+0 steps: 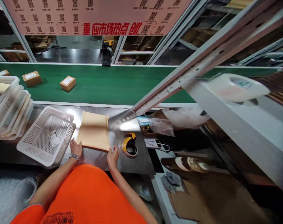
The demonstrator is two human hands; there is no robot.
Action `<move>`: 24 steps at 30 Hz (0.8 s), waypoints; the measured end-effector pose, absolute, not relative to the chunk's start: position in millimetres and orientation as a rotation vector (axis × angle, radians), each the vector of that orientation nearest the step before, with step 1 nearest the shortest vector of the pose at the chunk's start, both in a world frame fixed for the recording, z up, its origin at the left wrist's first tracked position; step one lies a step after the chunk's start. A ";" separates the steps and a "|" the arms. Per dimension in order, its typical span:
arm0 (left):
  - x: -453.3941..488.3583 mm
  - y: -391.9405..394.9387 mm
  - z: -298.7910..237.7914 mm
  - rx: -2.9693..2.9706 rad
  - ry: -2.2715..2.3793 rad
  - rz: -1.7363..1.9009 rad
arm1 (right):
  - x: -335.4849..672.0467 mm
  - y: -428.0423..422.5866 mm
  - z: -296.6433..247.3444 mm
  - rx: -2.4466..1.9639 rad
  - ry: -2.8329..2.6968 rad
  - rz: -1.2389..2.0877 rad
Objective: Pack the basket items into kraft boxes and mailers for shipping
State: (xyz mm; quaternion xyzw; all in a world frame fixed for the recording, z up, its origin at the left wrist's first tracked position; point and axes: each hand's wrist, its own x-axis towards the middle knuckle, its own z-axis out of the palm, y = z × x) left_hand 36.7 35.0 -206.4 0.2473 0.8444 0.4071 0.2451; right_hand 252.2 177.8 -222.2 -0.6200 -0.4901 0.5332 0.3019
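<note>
A flat tan cardboard sheet (94, 130) lies on the steel worktable (122, 124). My left hand (75, 147), with a wristwatch on the wrist, grips its near left corner. My right hand (112, 156) holds its near right corner, fingers closed on the edge. A yellow and black tape dispenser (129, 145) sits just right of my right hand. A white mesh basket (47, 135) with a small label inside stands left of my left hand.
A stack of white baskets (8, 105) is at the far left. Three small cardboard boxes (67, 83) ride the green conveyor belt (122, 84) beyond the table. A slanted metal frame (202, 62), plastic bags (169, 123) and a device with cable (152, 143) crowd the right.
</note>
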 end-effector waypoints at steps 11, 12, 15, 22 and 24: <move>38.2 31.5 -212.1 1.721 2.004 0.115 | 225.6 155.6 -243.0 -0.783 -3.043 0.663; 35.2 29.9 -211.6 1.720 2.003 0.105 | 231.7 157.9 -247.3 -0.794 -3.046 0.645; 30.9 22.2 -209.5 1.685 1.997 0.071 | 254.0 158.5 -264.6 -0.864 -2.998 0.621; 31.9 8.3 -192.0 1.408 2.084 0.209 | 296.2 147.7 -299.8 -1.121 -2.711 0.706; 17.6 3.2 -177.2 1.396 2.125 0.437 | 305.4 148.1 -299.2 -1.166 -2.611 0.762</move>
